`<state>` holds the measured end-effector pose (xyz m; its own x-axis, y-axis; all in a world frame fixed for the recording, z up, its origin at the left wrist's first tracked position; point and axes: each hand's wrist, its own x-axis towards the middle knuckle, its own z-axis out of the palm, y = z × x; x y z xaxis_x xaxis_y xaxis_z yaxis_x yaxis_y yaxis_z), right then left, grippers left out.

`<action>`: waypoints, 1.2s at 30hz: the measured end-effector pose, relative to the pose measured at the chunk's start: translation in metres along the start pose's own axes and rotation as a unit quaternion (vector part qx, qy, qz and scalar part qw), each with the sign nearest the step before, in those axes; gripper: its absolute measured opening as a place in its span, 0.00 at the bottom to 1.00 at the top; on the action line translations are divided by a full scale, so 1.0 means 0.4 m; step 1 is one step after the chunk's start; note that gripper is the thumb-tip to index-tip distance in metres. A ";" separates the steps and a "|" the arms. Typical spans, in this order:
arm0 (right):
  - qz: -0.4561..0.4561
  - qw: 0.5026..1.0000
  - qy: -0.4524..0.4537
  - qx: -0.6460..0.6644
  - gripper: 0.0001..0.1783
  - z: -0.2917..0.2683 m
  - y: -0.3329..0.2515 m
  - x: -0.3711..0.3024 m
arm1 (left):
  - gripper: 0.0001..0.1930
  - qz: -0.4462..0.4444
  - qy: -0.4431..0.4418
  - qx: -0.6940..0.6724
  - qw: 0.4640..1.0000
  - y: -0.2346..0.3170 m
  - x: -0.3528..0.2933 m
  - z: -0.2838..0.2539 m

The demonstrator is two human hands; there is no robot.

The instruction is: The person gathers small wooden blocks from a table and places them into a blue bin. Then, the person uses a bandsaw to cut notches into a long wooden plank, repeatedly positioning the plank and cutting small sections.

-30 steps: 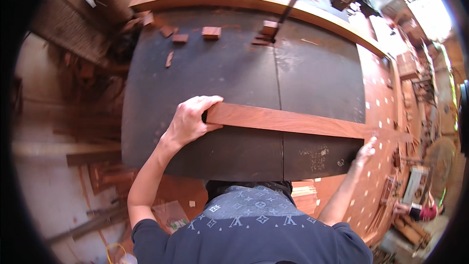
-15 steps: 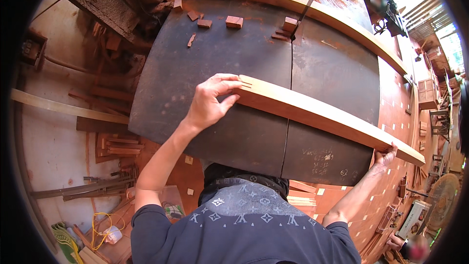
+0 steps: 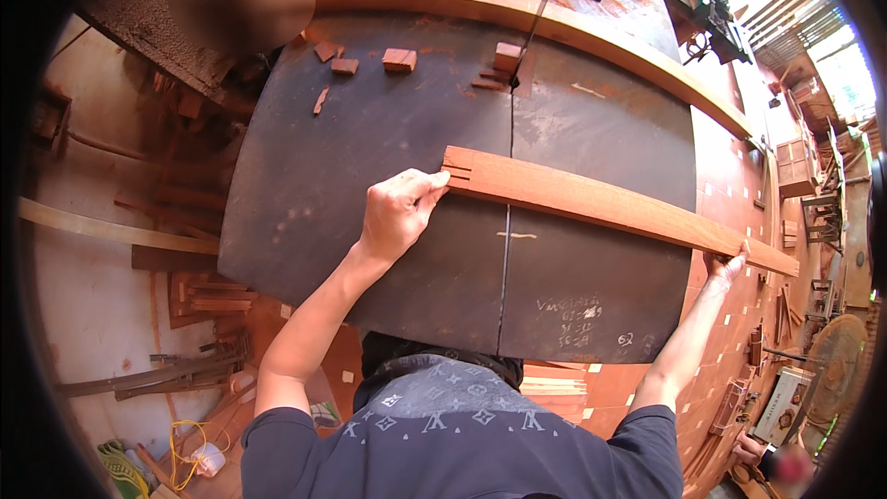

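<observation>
A long reddish wooden bar with slots cut in its left end lies slantwise over the dark table. My left hand pinches the slotted end with thumb and fingers. Farther right, my right hand grips the bar from below near its other end, which reaches past the table's right edge. A band saw blade stands upright at the far side, at the end of a long slit in the table. Just left of the blade sits a small wooden block.
Behind lies a long wooden fence across the table. Small offcuts rest in front of it. Stacked wood strips stand at the left, a large round fan at the right. A person's hand shows at lower right.
The bar has rolled, so its slotted face and broad side turn more upward. My left hand's fingers have closed in at its end. The whole view has shifted slightly.
</observation>
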<state>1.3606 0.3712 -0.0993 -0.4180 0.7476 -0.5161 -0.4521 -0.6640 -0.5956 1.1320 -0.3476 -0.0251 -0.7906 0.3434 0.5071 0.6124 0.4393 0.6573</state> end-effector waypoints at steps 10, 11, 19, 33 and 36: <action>0.058 0.988 -0.085 0.116 0.45 0.215 0.140 0.072 | 0.07 0.010 0.029 -0.017 0.999 -0.060 0.180 0.163; -0.005 0.996 -0.092 0.000 0.41 0.166 0.114 0.086 | 0.07 0.016 0.022 -0.034 0.999 -0.057 0.194 0.171; -0.099 0.959 -0.008 -0.265 0.29 0.311 0.286 0.055 | 0.06 0.018 0.049 -0.037 0.998 -0.083 0.205 0.184; -0.167 0.965 -0.139 -0.150 0.26 0.290 0.280 0.015 | 0.07 0.006 0.043 -0.081 0.996 -0.108 0.247 0.225; -0.159 0.961 -0.152 -0.165 0.25 0.292 0.275 0.029 | 0.06 -0.001 0.044 -0.079 0.996 -0.114 0.253 0.223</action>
<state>1.2139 0.3050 -0.0988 -0.5338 0.8394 -0.1017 -0.3409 -0.3238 -0.8826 1.0244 -0.2589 -0.0533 -0.7930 0.2665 0.5478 0.6084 0.3019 0.7340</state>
